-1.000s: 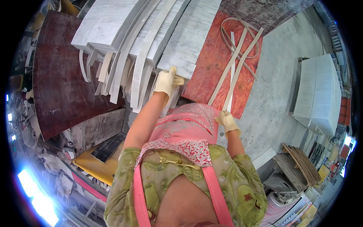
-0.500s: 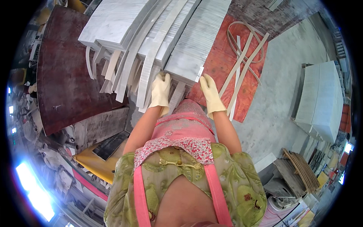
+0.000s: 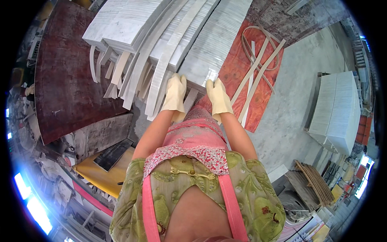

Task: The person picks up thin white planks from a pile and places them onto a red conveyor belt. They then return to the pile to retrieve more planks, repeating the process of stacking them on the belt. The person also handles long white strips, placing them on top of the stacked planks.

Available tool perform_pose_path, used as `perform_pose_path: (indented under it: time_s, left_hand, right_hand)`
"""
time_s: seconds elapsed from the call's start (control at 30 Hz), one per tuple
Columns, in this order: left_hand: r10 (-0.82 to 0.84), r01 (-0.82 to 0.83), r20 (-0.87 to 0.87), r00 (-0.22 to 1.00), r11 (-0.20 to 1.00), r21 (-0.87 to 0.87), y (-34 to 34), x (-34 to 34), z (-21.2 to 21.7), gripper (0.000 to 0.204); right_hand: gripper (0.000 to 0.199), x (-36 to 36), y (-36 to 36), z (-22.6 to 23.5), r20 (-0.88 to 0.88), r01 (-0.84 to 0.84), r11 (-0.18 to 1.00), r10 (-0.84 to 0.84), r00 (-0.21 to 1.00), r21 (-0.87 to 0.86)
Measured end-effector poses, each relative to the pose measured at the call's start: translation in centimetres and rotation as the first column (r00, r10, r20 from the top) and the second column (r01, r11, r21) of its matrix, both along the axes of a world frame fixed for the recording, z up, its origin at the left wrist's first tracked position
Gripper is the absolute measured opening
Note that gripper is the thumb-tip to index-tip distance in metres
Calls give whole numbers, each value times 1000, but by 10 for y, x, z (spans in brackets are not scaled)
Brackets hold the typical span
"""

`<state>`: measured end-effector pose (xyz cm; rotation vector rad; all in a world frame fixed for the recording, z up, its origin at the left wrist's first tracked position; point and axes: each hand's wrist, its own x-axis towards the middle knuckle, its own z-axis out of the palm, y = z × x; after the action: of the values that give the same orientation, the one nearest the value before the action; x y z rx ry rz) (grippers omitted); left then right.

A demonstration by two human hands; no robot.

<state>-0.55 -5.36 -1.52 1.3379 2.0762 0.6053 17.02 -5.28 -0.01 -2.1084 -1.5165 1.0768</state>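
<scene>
- Cream-gloved, the left hand (image 3: 175, 92) is touching the left near corner of the end slab (image 3: 197, 74), its fingers bunching together at the edge.
- The right hand (image 3: 218, 96) is now meeting the right near corner; a second ago it was hanging low beside the apron (image 3: 193, 135), then hovering just off the stone.
- That change is putting one hand at each corner, so the slab is, as I judge it, being held or steadied from two sides at once.
- Both hands are curling only partly; fingertips are hiding around the edge, so I cannot tell how firmly either is gripping.
- The end slab is lying face up at the near end of the right-hand row of grey-white slabs (image 3: 225, 32).
- Pale strips (image 3: 174, 42) are draping over the neighbouring row, to the left.
- Beige bands (image 3: 247, 107) are crossing on the red marbled sheet (image 3: 234, 66), just right of the row.
</scene>
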Motion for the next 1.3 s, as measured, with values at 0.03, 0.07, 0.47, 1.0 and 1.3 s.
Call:
perform_pose_path:
  time_s: [0.03, 0.07, 0.47, 1.0, 1.3]
  left_hand:
    - [0, 0, 15, 1000, 1000, -3, 0, 0, 1, 40]
    - [-1, 1, 30, 1000, 1000, -5, 0, 0, 1, 40]
    - [94, -92, 77, 993, 995, -35, 4, 2, 1, 41]
    - [347, -313, 741, 574, 930, -193, -9, 7, -3, 21]
    - [-508, 503, 7, 862, 855, 127, 4, -17, 25, 5]
  right_hand:
    - [60, 0, 2, -2, 33, -23, 999, 22, 999, 29]
    - [60, 1, 4, -5, 68, -46, 998, 44, 997, 37]
    - [58, 6, 10, -15, 123, -129, 991, 126, 984, 19]
    - [80, 10, -12, -7, 519, -519, 788, 308, 798, 330]
    - [66, -5, 3, -26, 577, -603, 727, 351, 738, 329]
